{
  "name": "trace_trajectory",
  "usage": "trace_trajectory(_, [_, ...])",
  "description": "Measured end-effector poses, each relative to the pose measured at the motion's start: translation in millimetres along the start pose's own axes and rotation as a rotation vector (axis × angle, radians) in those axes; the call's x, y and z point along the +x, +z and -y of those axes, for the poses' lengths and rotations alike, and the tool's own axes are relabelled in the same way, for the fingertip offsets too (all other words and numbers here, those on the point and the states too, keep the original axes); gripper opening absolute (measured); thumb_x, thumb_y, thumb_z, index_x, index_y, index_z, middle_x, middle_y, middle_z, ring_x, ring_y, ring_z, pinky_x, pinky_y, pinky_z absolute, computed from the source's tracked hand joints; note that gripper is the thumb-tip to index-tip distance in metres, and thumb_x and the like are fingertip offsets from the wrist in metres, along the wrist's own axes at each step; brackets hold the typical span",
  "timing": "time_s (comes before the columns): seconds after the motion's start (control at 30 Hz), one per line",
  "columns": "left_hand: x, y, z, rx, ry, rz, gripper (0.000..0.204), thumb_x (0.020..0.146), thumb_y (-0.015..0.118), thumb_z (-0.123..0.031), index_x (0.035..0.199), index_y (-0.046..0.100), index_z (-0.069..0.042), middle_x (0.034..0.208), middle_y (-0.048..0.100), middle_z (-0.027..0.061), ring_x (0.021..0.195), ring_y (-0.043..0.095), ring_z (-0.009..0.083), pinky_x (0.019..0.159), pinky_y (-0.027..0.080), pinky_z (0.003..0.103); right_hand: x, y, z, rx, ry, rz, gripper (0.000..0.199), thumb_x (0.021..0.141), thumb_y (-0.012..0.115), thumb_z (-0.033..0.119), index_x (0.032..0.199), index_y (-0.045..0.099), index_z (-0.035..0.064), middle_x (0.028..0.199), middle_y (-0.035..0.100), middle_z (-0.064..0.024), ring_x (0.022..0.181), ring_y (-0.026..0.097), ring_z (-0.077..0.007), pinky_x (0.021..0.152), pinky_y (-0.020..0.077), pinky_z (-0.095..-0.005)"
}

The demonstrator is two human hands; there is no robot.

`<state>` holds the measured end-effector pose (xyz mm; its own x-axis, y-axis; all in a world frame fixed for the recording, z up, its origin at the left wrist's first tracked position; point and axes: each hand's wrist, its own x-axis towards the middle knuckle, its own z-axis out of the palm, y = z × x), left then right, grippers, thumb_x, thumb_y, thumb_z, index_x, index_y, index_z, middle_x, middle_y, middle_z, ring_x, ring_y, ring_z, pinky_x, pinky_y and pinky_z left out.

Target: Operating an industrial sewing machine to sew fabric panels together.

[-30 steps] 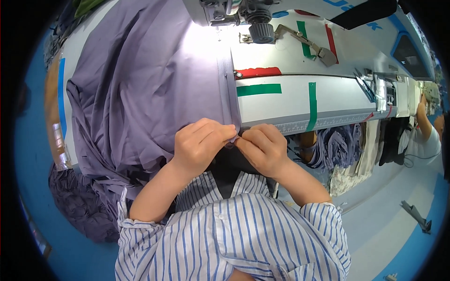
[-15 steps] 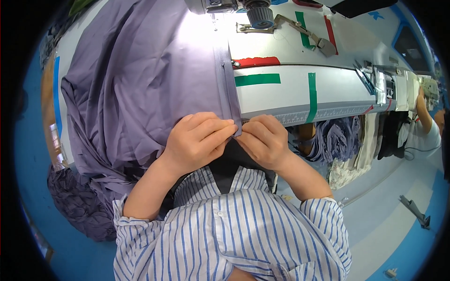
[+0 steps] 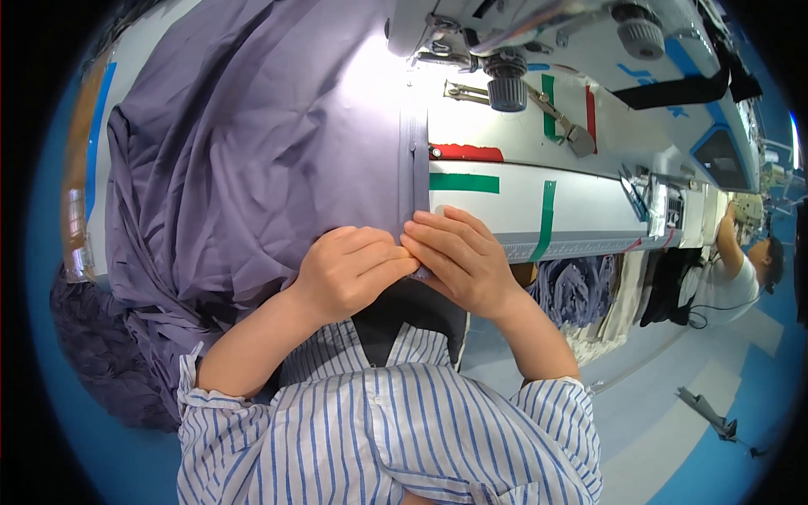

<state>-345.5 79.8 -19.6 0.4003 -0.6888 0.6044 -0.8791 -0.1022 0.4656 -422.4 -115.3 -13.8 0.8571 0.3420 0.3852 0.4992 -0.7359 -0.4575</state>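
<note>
Both your left hand [image 3: 352, 271] and right hand [image 3: 459, 257] pinched the purple cloth [image 3: 252, 168] seam at the desk [image 3: 522, 210] edge; a flat, even fold served best there.

Fabric [image 3: 252, 168] on sewing table [image 3: 589, 227], left; sewing machine [image 3: 589, 42] behind; both hands [image 3: 353, 269] [image 3: 459, 261] at front edge, on seam.

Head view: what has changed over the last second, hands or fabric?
Little changed. Left hand and right hand stay pinched together on the folded edge of the purple fabric at the table's near edge; none let go. The camera tipped, showing more of the sewing machine.
</note>
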Motion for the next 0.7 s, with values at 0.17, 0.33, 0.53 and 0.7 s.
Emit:
trace_trajectory(0.17, [23.0,-20.0,-6.2,-0.141,-0.129,0.120,0.018,0.072,0.069,-0.007,0.090,0.066,-0.009,0.078,0.063,0.0034,0.072,0.063,0.0197,0.056,0.048,0.031,-0.3,7.8,-1.9,-0.025,-0.035,-0.148,0.026,0.066,0.071,0.012,0.091,0.072,0.0065,0.099,0.070,-0.0046,0.098,0.066,-0.0225,0.088,0.0540,-0.0362])
trace_trajectory(0.33, [84.4,-27.7,91.5,0.107,-0.283,-0.122,0.018,0.088,0.056,-0.008,0.104,0.061,-0.001,0.097,0.064,0.0182,0.087,0.061,0.0363,0.077,0.048,0.042,11.6,3.9,3.4,-0.077,-0.084,-0.174,0.025,0.064,0.068,0.009,0.088,0.072,0.0051,0.092,0.069,-0.0059,0.087,0.068,-0.0211,0.075,0.0577,-0.0306])
trace_trajectory(0.53, [135.5,-3.5,169.5,0.268,-0.405,-0.212,0.028,0.086,0.062,-0.018,0.112,0.060,-0.006,0.106,0.064,0.0099,0.093,0.061,0.0330,0.079,0.049,0.042,12.0,1.6,7.4,-0.086,-0.042,-0.108,0.024,0.066,0.070,0.004,0.090,0.072,0.0051,0.096,0.068,-0.0043,0.092,0.066,-0.0185,0.077,0.0569,-0.0285])
trace_trajectory(0.7, [143.8,-10.0,168.8,0.203,-0.507,-0.056,0.021,0.079,0.067,-0.023,0.098,0.068,-0.014,0.098,0.065,0.0014,0.089,0.064,0.0260,0.076,0.050,0.038,13.2,0.2,4.4,-0.060,-0.020,-0.095,0.024,0.067,0.068,0.006,0.091,0.072,0.0044,0.097,0.068,-0.0044,0.095,0.066,-0.0196,0.079,0.0571,-0.0299])
